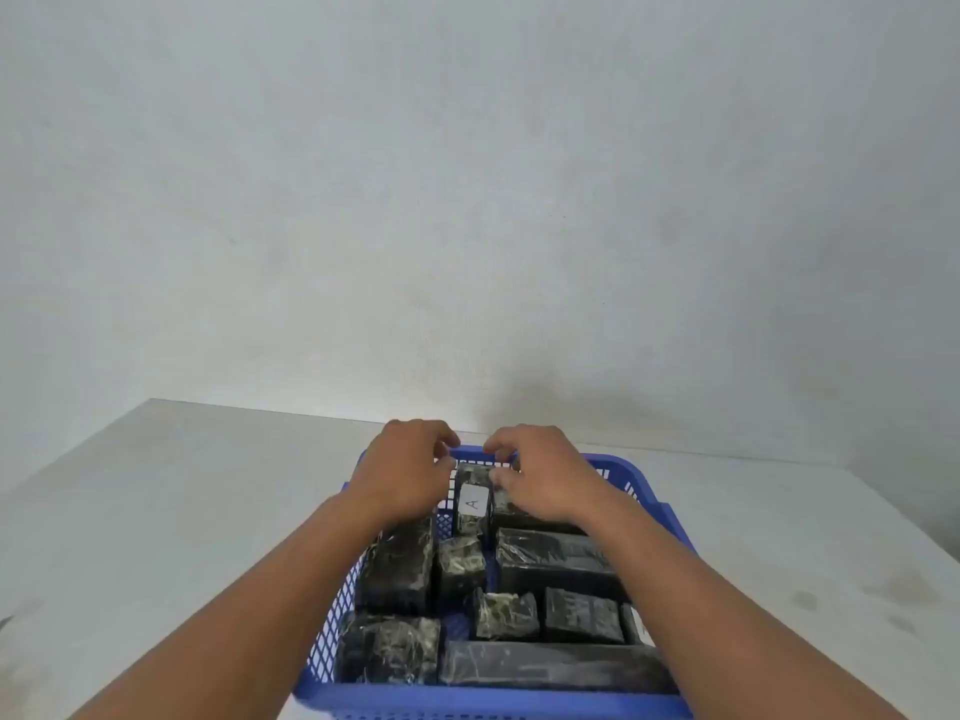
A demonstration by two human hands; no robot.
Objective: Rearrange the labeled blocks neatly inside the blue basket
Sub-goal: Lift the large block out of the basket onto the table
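A blue plastic basket (483,701) sits on the table in front of me and holds several dark, plastic-wrapped blocks. One upright block with a white label marked A (472,504) stands near the far wall of the basket. My left hand (402,472) rests on its left side and my right hand (540,478) on its right side, fingers curled over the top of the block. A long block (556,665) lies along the near wall, and another long one (558,561) lies to the right of the middle. Smaller blocks (506,615) fill the centre.
The basket stands on a pale table (182,511) that ends at a plain light wall (467,200) just behind the basket. Table surface extends to the left and right of the basket.
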